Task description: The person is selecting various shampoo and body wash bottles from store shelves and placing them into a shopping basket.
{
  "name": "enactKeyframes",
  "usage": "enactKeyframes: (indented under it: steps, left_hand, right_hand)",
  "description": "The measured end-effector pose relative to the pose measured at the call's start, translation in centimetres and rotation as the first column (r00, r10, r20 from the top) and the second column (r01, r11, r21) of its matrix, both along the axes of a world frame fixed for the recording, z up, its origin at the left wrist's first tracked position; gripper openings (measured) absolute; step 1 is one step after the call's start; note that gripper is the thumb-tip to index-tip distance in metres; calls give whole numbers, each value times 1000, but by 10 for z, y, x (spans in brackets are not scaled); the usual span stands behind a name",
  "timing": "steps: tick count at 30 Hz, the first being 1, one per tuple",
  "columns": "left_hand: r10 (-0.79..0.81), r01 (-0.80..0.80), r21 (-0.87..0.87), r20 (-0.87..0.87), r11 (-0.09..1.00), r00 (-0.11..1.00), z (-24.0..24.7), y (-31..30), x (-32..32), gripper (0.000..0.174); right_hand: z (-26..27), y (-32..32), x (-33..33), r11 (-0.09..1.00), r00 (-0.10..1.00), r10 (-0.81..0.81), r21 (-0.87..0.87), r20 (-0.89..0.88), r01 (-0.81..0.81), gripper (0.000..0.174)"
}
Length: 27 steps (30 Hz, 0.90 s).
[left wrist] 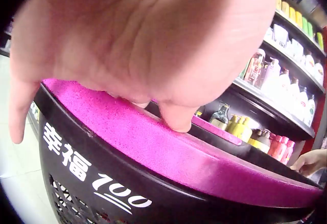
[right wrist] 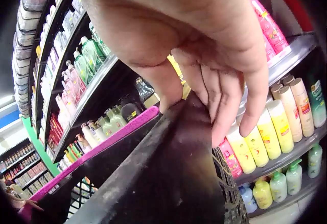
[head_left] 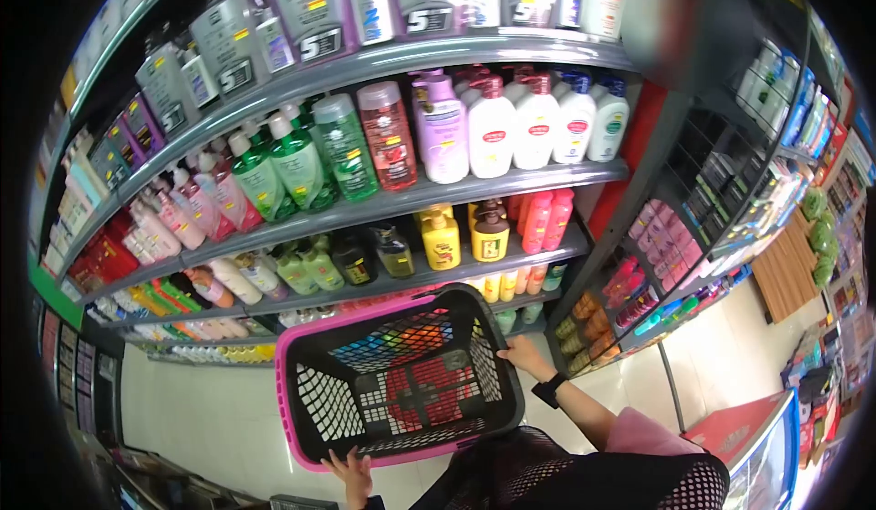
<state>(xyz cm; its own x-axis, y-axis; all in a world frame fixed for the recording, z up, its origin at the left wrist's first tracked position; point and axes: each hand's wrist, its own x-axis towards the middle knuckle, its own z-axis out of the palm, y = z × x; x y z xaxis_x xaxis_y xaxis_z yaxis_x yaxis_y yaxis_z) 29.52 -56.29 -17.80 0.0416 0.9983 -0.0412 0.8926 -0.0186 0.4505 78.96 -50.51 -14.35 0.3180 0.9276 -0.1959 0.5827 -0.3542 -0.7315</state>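
A black shopping basket [head_left: 315,382] with a pink rim and latticed walls is tilted so that its inside faces the head camera. Red shows in its latticed bottom. My right hand [head_left: 527,357] grips the short right side; in the right wrist view the thumb [right wrist: 166,93] lies on one side of the black edge and the fingers on the other. At the lower left corner, my left hand [head_left: 351,478] holds the pink rim. Its palm [left wrist: 148,45] covers part of the rim in the left wrist view, one digit pressed on the edge and another sticking out past it.
Shelves of pump bottles [head_left: 493,131], green bottles [head_left: 297,159] and boxed sets [head_left: 310,13] rise in front. A wire rack [head_left: 703,200] stands to the right. Behind the basket, lower shelves hold yellow bottles [right wrist: 278,127]. Pale tiled floor [head_left: 201,410] stretches left. A red-topped case [head_left: 735,432] is at lower right.
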Motion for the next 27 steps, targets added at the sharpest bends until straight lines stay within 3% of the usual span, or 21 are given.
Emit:
enactKeyframes:
  steps: [2, 10, 27]
  left_hand:
    - [-10, 11, -33, 23, 999, 1000, 13, 1, 6, 42]
    - [-5, 7, -40, 40, 999, 999, 12, 1, 9, 42]
    - [-40, 39, -29, -15, 999, 999, -3, 4, -1, 41]
  right_hand:
    - [20, -4, -6, 999, 1000, -24, -26, -15, 23, 29]
    - [11, -5, -11, 993, 992, -109, -44, 58, 112, 30]
    - [9, -8, -9, 997, 994, -37, -60, 99, 43, 26]
